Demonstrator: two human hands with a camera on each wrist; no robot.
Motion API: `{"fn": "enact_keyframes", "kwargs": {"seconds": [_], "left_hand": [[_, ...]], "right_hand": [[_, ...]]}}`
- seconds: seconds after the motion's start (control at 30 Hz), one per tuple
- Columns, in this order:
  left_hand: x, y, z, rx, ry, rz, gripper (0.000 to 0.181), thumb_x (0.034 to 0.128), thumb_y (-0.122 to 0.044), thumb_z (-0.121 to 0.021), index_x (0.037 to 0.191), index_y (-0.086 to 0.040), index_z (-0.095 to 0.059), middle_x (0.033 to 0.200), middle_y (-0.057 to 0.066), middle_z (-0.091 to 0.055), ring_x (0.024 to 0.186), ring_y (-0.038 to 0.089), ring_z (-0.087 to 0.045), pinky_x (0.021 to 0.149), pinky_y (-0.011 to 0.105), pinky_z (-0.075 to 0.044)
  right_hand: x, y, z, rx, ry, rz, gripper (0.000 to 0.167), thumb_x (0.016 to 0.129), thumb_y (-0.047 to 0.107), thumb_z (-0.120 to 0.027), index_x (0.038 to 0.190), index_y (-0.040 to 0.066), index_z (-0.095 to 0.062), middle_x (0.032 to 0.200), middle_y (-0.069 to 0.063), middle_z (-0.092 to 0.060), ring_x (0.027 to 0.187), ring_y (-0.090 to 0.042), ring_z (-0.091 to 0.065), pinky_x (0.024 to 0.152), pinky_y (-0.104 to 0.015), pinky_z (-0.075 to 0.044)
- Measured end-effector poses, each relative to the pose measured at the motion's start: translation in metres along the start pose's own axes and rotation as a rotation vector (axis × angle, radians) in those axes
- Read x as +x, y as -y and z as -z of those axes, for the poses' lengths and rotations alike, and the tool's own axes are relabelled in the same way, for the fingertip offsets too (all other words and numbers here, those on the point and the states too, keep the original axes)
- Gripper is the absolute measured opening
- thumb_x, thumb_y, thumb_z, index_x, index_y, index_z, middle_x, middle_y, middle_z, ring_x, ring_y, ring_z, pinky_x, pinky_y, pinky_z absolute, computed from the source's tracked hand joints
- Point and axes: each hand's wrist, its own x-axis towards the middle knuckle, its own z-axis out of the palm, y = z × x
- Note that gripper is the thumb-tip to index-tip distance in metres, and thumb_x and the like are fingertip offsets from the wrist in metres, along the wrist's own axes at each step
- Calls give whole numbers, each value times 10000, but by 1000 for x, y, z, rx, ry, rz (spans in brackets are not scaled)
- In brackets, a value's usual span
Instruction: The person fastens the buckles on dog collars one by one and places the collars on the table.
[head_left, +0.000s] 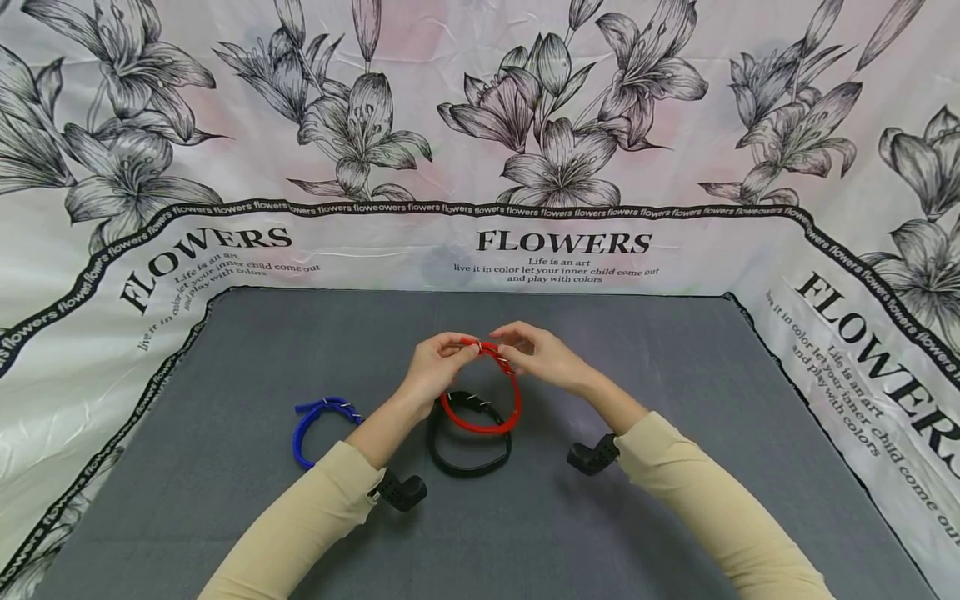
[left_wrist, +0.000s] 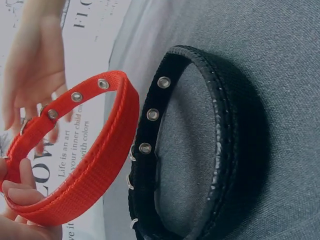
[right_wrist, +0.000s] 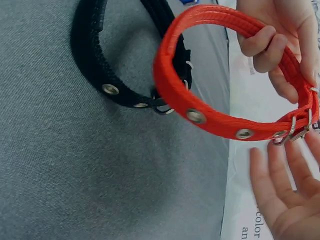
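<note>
A red dog collar (head_left: 517, 404), fastened into a loop, is held up by my left hand (head_left: 435, 367). In the left wrist view, the left thumb and fingers pinch the red collar (left_wrist: 100, 185) near its lower end. My right hand (head_left: 547, 358) is at the collar's buckle side. The right wrist view shows the right hand (right_wrist: 285, 190) with fingers extended just below the metal buckle (right_wrist: 302, 131); whether they touch it I cannot tell. Behind and below the red loop, a black collar (head_left: 468, 472) with metal eyelets stands on its edge on the grey cloth.
A blue collar (head_left: 300, 442) lies left of the black one, partly hidden behind my left forearm. Grey cloth (head_left: 600, 533) covers the tabletop. White fabric printed with flowers (head_left: 562, 167) rises at the back and sides.
</note>
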Motion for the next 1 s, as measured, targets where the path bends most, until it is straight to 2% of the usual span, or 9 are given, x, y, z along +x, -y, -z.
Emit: {"fn": "enact_keyframes", "kwargs": {"seconds": [0.1, 0.23, 0.43, 0.53, 0.6, 0.67, 0.83, 0.93, 1.0], "left_hand": [[1, -1, 0, -22, -29, -9, 197, 887, -254, -626, 1059, -161, -650, 1005, 83, -685, 550, 114, -395, 529, 248, -343], [3, -2, 1, -52, -70, -25, 201, 886, -237, -628, 1064, -145, -650, 953, 71, -679, 567, 126, -419, 533, 244, -365], [5, -3, 2, -73, -76, -22, 201, 884, -223, -631, 1068, -144, -641, 927, 49, -678, 586, 129, -482, 565, 244, -451], [5, -3, 4, -56, -62, -39, 209, 884, -197, -631, 1079, -121, -630, 955, 85, -676, 640, 155, -578, 658, 332, -534], [5, -3, 5, -6, -52, -59, 213, 884, -192, -631, 1083, -115, -625, 967, 99, -671, 695, 177, -626, 715, 394, -542], [6, -3, 6, 97, -48, -83, 221, 881, -207, -634, 1086, -123, -627, 969, 81, -664, 744, 168, -644, 733, 405, -539], [6, -6, 8, 427, -39, -151, 261, 862, -253, -652, 1106, -161, -647, 985, 22, -667, 754, 116, -629, 603, 291, -520], [6, -9, 6, 553, -9, -192, 294, 858, -236, -655, 1137, -144, -644, 997, 36, -670, 695, 106, -620, 542, 254, -496], [6, -10, 3, 600, 12, -214, 315, 858, -219, -654, 1158, -127, -633, 999, 53, -667, 645, 103, -611, 519, 249, -489]], "right_hand": [[-2, -5, -1, -33, 27, -51, 412, 913, 297, -576, 1291, 164, -480, 1172, -97, -558, 936, -288, -616, 763, -438, -532], [-4, -9, -2, -79, 35, -92, 436, 888, 270, -615, 1282, 151, -469, 1091, -102, -576, 778, -222, -652, 699, -399, -549], [-5, -11, -3, -56, -44, -73, 312, 883, 170, -622, 1178, 136, -526, 988, -119, -600, 729, -225, -652, 664, -433, -549], [-5, -10, -2, -63, -78, -52, 274, 881, 146, -624, 1143, 136, -546, 984, -167, -616, 708, -228, -646, 645, -440, -547], [-6, -9, -1, -91, -94, -38, 263, 877, 143, -627, 1130, 137, -554, 974, -186, -632, 665, -200, -637, 625, -428, -547], [-7, -8, 0, -123, -102, -20, 256, 878, 132, -623, 1126, 129, -556, 957, -199, -642, 631, -179, -628, 603, -424, -543], [-10, -7, 5, -207, -122, 9, 249, 883, 115, -610, 1127, 124, -562, 915, -186, -656, 574, -151, -607, 568, -426, -534], [-12, -8, 8, -268, -139, 20, 238, 879, 110, -614, 1114, 126, -577, 904, -145, -660, 594, -137, -608, 546, -355, -527], [-13, -9, 11, -310, -150, 26, 229, 875, 111, -619, 1101, 125, -588, 902, -117, -660, 621, -140, -614, 534, -303, -514]]}}
